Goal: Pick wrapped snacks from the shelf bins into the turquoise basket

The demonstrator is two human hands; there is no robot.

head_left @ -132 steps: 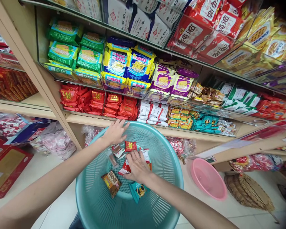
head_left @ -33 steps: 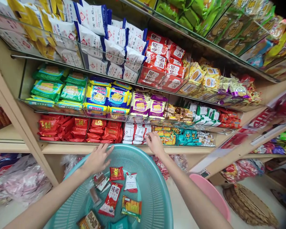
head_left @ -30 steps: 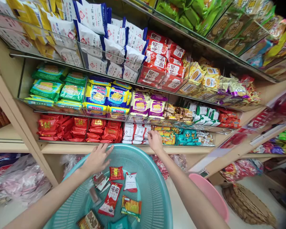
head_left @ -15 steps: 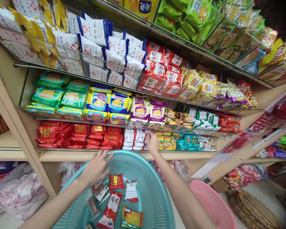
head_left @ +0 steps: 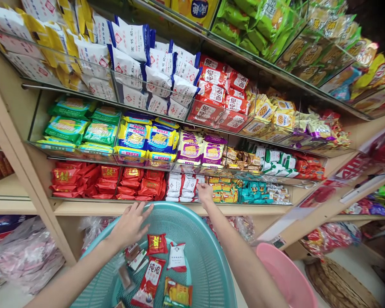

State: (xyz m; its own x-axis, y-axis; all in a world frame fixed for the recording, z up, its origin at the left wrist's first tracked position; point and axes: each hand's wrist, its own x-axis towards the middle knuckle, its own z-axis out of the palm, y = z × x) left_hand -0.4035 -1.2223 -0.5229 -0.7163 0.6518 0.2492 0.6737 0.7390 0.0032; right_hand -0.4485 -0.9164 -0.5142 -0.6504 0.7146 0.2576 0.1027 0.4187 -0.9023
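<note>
Shop shelving [head_left: 211, 209] packed with snack bags, filling the background. Below, teal basket [head_left: 208, 265] sitting against the shelf's front edge, holding loose packets. Left hand [head_left: 131, 222] resting flat and open on the basket's far rim. Right hand [head_left: 205, 192] reaching up over that edge, fingers curling at small white-and-red packets [head_left: 182, 187] lying just left of it; grip not showing. Right hand clearly nearer.

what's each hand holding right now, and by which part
Left hand holds nothing; it rests open on the far rim of the teal basket. Right hand reaches among the white packets; any grip is hidden.
</note>
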